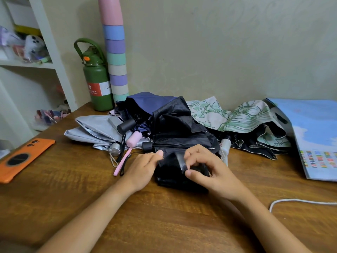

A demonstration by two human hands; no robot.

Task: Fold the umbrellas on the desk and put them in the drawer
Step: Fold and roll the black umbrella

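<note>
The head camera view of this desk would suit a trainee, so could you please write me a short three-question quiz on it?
1. True or false: the black umbrella is already folded and put away.
2. Which thing lies at the desk's left edge? A) orange phone B) green bottle C) white cable
3. Fill in: the right hand pinches a fold of ____ fabric, while the left hand holds it at the other side.

Key
1. False: it lies loose on the desk, both hands working its canopy.
2. A
3. black
</note>
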